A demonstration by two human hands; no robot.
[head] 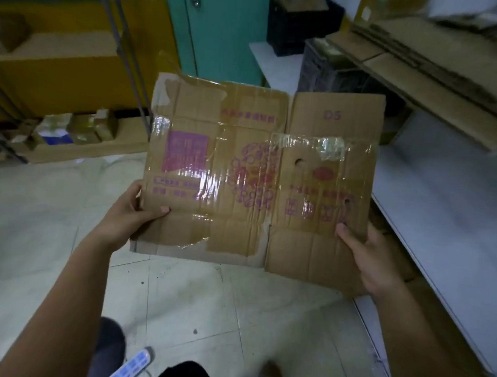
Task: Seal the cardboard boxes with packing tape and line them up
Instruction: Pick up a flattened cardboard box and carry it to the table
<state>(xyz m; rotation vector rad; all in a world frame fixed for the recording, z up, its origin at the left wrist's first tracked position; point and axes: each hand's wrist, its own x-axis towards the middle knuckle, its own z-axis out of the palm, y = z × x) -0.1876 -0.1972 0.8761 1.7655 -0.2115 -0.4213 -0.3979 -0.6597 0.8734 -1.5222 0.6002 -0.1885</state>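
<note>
A flattened cardboard box with purple print and strips of old clear tape hangs in front of me above the tiled floor. My left hand grips its lower left edge, thumb lying across the front face. At the lower right edge my right hand holds the box, thumb on the front and fingers behind. The box's flaps stand open at top and bottom. No roll of packing tape is in view.
A white table runs along the right, with a stack of flat cardboard at its far end. A yellow cabinet and a low tray of small packages stand at left. A teal door is behind.
</note>
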